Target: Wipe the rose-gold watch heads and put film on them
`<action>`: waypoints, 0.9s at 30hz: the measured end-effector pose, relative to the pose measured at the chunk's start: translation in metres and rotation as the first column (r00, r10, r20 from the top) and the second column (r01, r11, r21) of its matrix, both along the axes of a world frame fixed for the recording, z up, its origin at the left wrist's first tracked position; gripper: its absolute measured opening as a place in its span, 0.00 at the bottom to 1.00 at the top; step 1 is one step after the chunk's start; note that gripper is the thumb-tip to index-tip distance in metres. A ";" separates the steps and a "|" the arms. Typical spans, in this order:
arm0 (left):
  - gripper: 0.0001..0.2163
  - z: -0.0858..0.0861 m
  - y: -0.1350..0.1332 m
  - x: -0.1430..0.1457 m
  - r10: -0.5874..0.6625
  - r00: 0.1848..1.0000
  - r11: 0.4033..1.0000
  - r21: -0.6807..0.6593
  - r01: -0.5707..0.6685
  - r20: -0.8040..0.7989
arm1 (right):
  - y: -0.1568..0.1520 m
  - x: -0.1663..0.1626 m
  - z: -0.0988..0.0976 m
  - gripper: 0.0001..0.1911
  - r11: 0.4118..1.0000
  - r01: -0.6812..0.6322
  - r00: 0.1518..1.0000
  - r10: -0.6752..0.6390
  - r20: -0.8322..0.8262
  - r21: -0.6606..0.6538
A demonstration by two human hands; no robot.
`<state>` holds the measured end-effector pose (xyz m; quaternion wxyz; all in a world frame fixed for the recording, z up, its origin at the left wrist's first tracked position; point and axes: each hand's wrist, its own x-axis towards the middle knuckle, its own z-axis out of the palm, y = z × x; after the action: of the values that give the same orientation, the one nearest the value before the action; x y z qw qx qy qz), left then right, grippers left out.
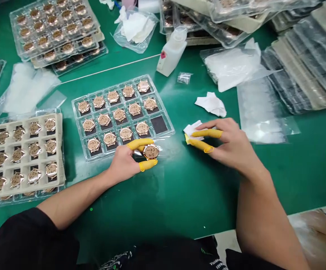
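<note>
My left hand (129, 159), with yellow finger cots, pinches a rose-gold watch case (151, 151) just off the near right corner of a clear plastic tray (168, 127). That tray holds three rows of matching watch cases, with one slot at its right end bare and dark. My right hand (227, 144), also wearing yellow cots, is closed on a small white wiping cloth (192, 129) that rests on the green table, to the right of the tray.
A beige tray (60, 150) of watch cases lies at the left. Stacked clear trays (56, 33) stand at the back left. A white squeeze bottle (172, 52), a crumpled tissue (211, 104), plastic bags (261, 108) and dark tray stacks (306, 71) fill the right.
</note>
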<state>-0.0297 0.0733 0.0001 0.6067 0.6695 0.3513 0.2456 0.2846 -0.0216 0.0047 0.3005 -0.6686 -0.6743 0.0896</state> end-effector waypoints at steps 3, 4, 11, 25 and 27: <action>0.26 -0.001 0.000 0.000 -0.001 1.000 1.000 -0.014 0.001 0.004 | 0.004 -0.007 -0.007 0.14 0.972 0.230 0.973 -0.231 0.016 0.053; 0.26 -0.001 0.000 0.000 0.000 1.000 1.000 -0.024 0.000 0.005 | 0.006 -0.009 -0.010 0.16 0.955 0.293 0.955 -0.295 0.030 0.051; 0.26 0.002 0.000 0.001 0.003 1.000 0.998 -0.058 -0.003 0.007 | 0.013 -0.014 -0.018 0.11 0.952 0.301 0.952 -0.304 -0.041 -0.064; 0.25 -0.001 -0.001 -0.001 -0.009 1.000 0.998 -0.065 0.007 -0.024 | 0.023 -0.012 -0.010 0.22 0.961 0.210 0.951 -0.244 -0.191 -0.181; 0.25 -0.002 -0.001 -0.001 -0.015 1.000 0.998 -0.055 0.014 -0.027 | 0.037 -0.014 0.004 0.22 0.968 0.172 0.880 -0.234 -0.414 -0.182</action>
<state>-0.0308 0.0718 -0.0019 0.6216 0.6586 0.3613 0.2222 0.2710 0.0155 0.0090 0.4027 -0.7183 -0.5091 0.2504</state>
